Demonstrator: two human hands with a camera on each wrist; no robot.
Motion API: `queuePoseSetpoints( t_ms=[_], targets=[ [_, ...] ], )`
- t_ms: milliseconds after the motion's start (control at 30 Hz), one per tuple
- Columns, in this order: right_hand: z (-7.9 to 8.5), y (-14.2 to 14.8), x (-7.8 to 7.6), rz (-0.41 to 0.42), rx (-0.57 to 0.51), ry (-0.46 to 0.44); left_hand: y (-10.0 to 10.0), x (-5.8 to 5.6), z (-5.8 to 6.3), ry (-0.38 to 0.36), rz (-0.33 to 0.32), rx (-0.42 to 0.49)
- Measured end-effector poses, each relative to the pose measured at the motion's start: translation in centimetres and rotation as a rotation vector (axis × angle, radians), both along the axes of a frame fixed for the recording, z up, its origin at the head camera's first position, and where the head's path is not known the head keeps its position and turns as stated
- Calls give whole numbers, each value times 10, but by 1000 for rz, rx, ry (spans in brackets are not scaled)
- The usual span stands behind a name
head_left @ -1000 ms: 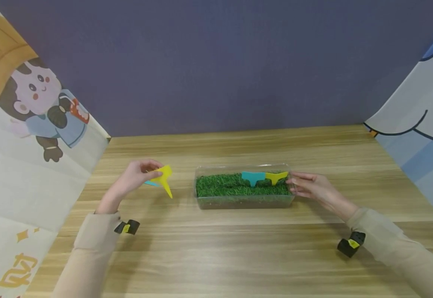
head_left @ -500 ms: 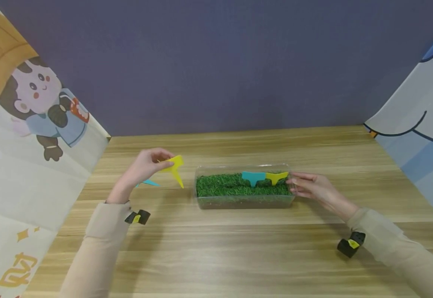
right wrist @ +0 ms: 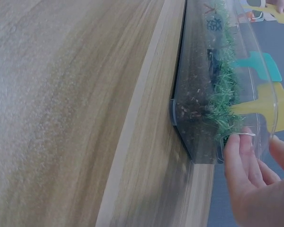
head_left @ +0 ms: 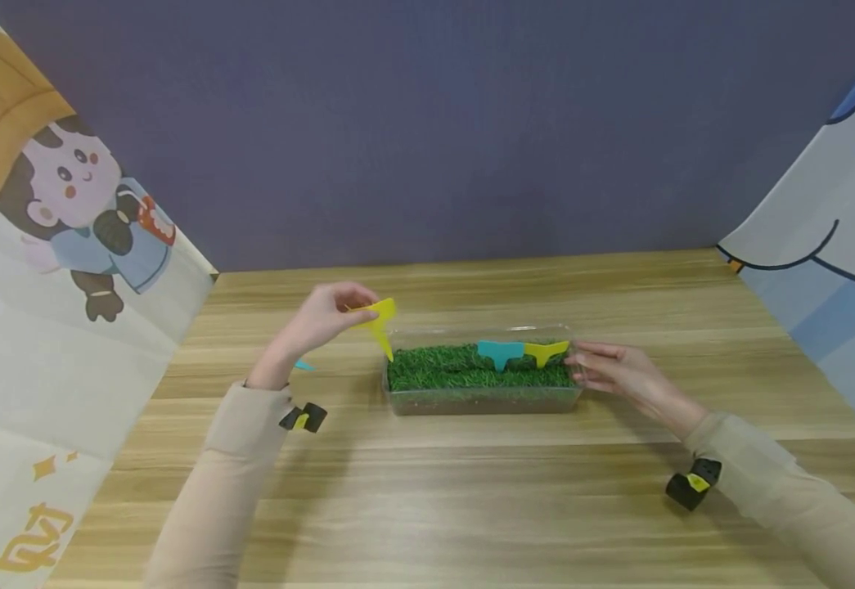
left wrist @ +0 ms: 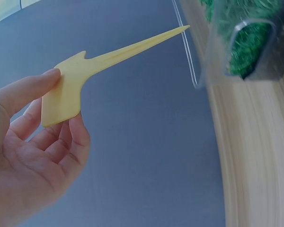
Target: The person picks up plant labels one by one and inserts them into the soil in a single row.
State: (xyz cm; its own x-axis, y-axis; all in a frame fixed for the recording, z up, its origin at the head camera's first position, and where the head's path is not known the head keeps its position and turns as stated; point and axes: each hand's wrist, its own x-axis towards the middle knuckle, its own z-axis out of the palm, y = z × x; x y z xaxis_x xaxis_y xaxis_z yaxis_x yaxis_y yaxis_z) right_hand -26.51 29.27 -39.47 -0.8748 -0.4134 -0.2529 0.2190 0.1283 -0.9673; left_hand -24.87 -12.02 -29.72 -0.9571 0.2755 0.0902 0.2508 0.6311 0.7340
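One yellow T-shaped tag (head_left: 381, 316), flat-headed with a long tapering spike, is at ten o'clock from the clear box (head_left: 486, 402), pinched in my left fingers (left wrist: 77, 142), narrow across its head; my right fingers (right wrist: 237, 165) grip the box's three o'clock end.

The person's left arm (head_left: 213, 483) (sleeved, like the other, nearly to the wrist) reaches toward the far edge of the surface (head_left: 471, 507), its left hand (head_left: 335, 315) raised and pinching between thumb and fingers. The right arm (head_left: 788, 491) slants inward from the right edge, its right hand (head_left: 622, 372) gripping with bent fingers, thumb opposed.
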Motion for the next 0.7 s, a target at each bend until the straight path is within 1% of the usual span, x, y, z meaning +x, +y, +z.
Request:
queuePoseSetpoints(
  t_ms=[100, 300, 700],
  targets=[
    [0, 0, 0, -3, -11, -9, 8, -4, 0, 8, -22, 14],
    [-1, 0, 0, -5, -18, -15, 25, -10, -1, 2, -61, 43],
    [0, 0, 0, 11, -20, -7, 53, -16, -6, 21, -127, 50]
  ],
)
